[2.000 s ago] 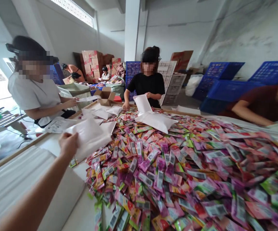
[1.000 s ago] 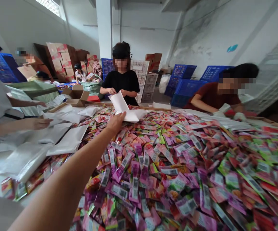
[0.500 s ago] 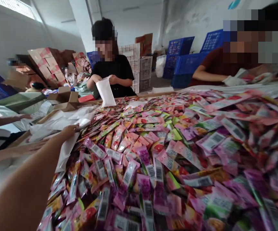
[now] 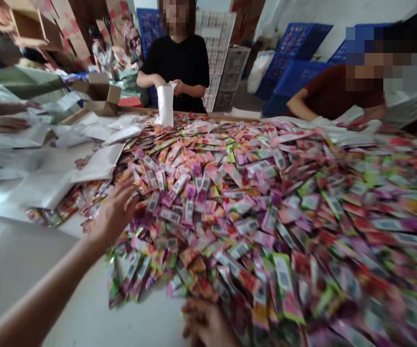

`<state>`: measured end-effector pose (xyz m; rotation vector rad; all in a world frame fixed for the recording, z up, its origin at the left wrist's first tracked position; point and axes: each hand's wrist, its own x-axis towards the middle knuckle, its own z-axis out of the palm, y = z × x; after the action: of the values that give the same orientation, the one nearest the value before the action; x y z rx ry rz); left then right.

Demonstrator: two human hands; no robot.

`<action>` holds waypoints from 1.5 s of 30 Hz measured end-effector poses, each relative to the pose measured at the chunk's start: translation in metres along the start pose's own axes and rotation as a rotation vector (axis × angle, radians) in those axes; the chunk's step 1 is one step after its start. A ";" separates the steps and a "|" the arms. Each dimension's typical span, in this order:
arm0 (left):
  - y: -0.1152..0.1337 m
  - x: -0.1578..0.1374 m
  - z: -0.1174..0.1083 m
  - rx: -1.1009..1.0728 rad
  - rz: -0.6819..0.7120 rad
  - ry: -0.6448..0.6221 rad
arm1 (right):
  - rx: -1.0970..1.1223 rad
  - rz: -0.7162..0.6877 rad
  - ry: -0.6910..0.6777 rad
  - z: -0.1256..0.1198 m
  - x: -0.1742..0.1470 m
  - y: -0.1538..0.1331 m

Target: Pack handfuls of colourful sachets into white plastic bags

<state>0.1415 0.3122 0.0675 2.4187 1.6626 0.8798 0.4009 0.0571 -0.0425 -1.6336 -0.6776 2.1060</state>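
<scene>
A broad heap of small, flat sachets (image 4: 190, 202) in pink, purple, green and yellow, many with barcodes, covers much of the white table (image 4: 96, 299). My left hand (image 4: 116, 207) reaches over the heap's left edge, fingers stretched out and apart, touching or just above the sachets. At the near edge, my right hand (image 4: 208, 320) is blurred and partly cut off by the frame. Its fingers are loosely bent and a little apart beside the sachets, and no held item shows. White pouches (image 4: 98, 161) lie beyond my left hand.
Across the table a person in black (image 4: 179, 62) holds a white pouch (image 4: 165, 103). Another person (image 4: 338, 91), in dark red, bends over white pouches at right. A blurred hand (image 4: 8, 124) shows at far left. Behind stand a carton (image 4: 100, 99) and blue crates (image 4: 291, 58).
My view has tilted down. My left hand has left the white pouches and come nearer, over the sachets. My right hand has come into view at the bottom.
</scene>
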 end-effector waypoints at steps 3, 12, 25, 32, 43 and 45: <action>0.039 -0.116 0.022 -0.003 -0.019 -0.096 | -0.039 -0.124 0.034 0.014 -0.006 -0.002; 0.064 -0.285 0.030 -0.135 0.121 -0.354 | -0.575 -0.536 0.199 0.020 -0.063 -0.021; -0.007 -0.310 -0.079 0.051 -0.643 -0.260 | -1.481 -0.916 0.515 0.049 -0.006 -0.072; 0.002 -0.330 -0.076 -0.035 -0.674 -0.322 | -1.518 -0.648 0.535 0.012 -0.080 -0.040; 0.071 -0.208 0.008 -0.313 -0.697 -0.335 | -1.096 -0.743 0.437 0.113 -0.055 0.003; 0.060 -0.200 0.006 -0.451 -0.741 -0.382 | -1.069 -0.712 0.390 0.113 -0.047 0.020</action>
<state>0.1455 0.1133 0.0027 1.3934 1.7499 0.5399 0.3029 -0.0015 0.0054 -1.7433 -2.0582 0.8560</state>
